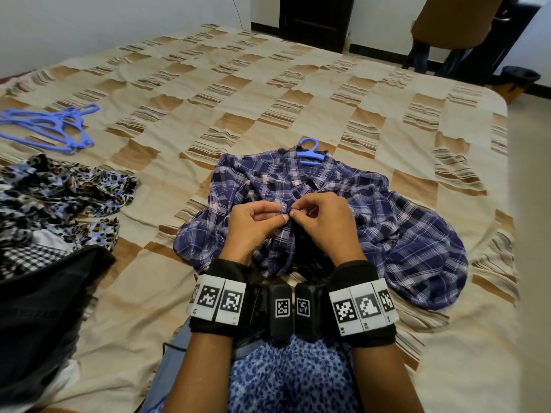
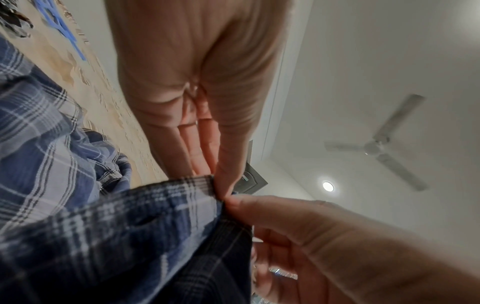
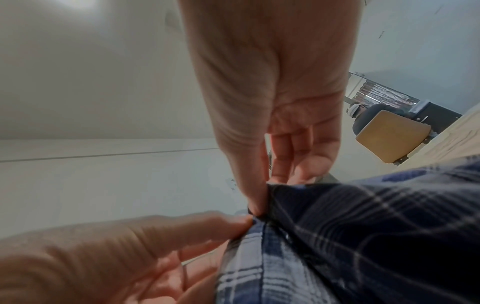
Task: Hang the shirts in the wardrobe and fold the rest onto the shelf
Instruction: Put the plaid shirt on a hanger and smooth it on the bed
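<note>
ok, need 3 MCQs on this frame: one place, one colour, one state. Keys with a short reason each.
1. Where do the spare blue plastic hangers lie?
A) far left of the bed
B) on the floor
C) on the chair

2. What colour is the hanger inside the blue-and-white plaid shirt?
A) black
B) white
C) blue

3. What are the hands doing?
A) resting open
B) both pinching the shirt front
C) lifting the hanger

Key: 1 A, they sit on the checked bedspread. 2 C, its hook shows at the collar. 3 B, left hand and right hand meet there.
</note>
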### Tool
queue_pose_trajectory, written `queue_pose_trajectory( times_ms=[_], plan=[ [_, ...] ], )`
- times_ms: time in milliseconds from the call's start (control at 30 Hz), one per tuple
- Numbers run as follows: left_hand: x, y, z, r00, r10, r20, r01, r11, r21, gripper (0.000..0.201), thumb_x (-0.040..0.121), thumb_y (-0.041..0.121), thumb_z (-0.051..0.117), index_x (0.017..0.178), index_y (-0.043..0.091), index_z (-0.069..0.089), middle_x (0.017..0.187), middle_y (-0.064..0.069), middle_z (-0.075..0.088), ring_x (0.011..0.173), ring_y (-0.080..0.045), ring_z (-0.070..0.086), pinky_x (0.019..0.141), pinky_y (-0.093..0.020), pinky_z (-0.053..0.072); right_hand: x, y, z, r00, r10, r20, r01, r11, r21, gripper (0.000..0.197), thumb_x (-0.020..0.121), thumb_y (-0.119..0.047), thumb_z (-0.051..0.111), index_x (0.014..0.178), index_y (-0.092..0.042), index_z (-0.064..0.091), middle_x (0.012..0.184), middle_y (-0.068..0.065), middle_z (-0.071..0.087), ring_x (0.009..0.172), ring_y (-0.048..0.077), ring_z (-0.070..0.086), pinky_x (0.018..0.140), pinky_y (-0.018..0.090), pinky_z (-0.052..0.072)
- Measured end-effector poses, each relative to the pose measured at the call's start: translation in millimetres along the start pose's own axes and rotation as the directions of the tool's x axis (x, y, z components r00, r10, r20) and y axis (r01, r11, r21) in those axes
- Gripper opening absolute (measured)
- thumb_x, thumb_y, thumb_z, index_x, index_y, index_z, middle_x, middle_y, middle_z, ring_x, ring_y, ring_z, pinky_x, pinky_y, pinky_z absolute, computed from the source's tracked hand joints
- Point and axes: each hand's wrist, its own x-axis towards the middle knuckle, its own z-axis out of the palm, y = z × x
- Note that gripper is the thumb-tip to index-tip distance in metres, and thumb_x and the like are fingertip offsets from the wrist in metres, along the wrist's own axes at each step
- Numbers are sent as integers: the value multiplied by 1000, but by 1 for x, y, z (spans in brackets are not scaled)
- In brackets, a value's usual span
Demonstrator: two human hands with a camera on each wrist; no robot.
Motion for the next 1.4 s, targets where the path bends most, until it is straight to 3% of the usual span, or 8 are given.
queue_pose_trajectory(
  times_ms=[267, 400, 533, 667, 767, 1000, 1200, 1400],
  plan=[
    [0, 0, 0, 998, -56, 23, 56, 998, 2, 14, 80, -2, 68, 92, 6, 66, 73, -5, 65, 55, -1, 60, 58, -14, 50, 1, 0, 0, 1000, 14, 22, -15, 999, 41, 3, 81, -21, 70, 80, -21, 73, 66, -10, 60, 70, 12, 59, 72, 34, 52],
    [1, 1, 0, 998, -65, 18, 65, 997, 30, 19, 84, -2, 62, 102, 1, 66, 74, -3, 64, 61, -4, 58, 57, -13, 48, 1, 1, 1, 1000, 6, 28, -7, 1000, 28, 13, 87, -28, 63, 85, -21, 74, 77, -5, 68, 76, 15, 63, 75, 37, 53],
    [0, 3, 1, 997, -75, 27, 75, 997, 8, 19, 88, -4, 53, 103, -3, 66, 59, 6, 63, 51, 2, 57, 50, -12, 48, 3, 4, 3, 1000, 15, 15, -16, 1000, 21, 16, 89, -32, 61, 87, -22, 73, 84, -3, 71, 82, 17, 63, 77, 41, 52],
    [-1, 6, 2, 995, -89, 33, 91, 995, -48, 21, 91, -7, 47, 104, -5, 63, 69, -3, 61, 47, 3, 57, 44, -10, 44, 2, 4, 3, 1000, 12, 0, -12, 999, 53, 12, 87, -30, 63, 83, -22, 71, 79, -4, 69, 77, 15, 62, 75, 41, 52],
    [-2, 4, 2, 996, -78, 42, 80, 996, -42, 17, 90, -3, 54, 104, -3, 64, 73, -5, 63, 50, 3, 59, 48, -11, 47, 2, 2, 3, 1000, 14, 5, -15, 997, 81, 9, 88, -26, 63, 83, -20, 68, 76, -6, 65, 74, 14, 58, 73, 38, 50],
    [0, -1, -2, 995, -58, 76, 62, 997, -53, 4, 83, 5, 66, 86, 7, 68, 63, 2, 68, 53, -2, 60, 55, -13, 50, 1, -1, 1, 999, 5, 36, -9, 991, 135, 8, 88, -20, 63, 81, -23, 61, 77, -6, 62, 76, 15, 58, 74, 37, 49],
    [-3, 0, 0, 996, -44, 78, 50, 996, -68, 4, 79, 1, 69, 81, 3, 67, 65, -5, 68, 58, -7, 65, 57, -17, 54, 2, 4, 5, 998, -1, 58, -7, 991, 137, 13, 87, -13, 62, 78, -21, 65, 77, -2, 67, 76, 17, 62, 76, 42, 52],
    [0, -4, 0, 1000, -15, 9, 15, 1000, -4, 9, 75, 3, 74, 81, 4, 67, 72, -12, 68, 61, -12, 66, 63, -22, 57, 2, 2, 8, 997, -1, 72, -9, 991, 131, 7, 84, -25, 67, 79, -21, 69, 76, -2, 69, 76, 15, 64, 76, 40, 53]
  ],
)
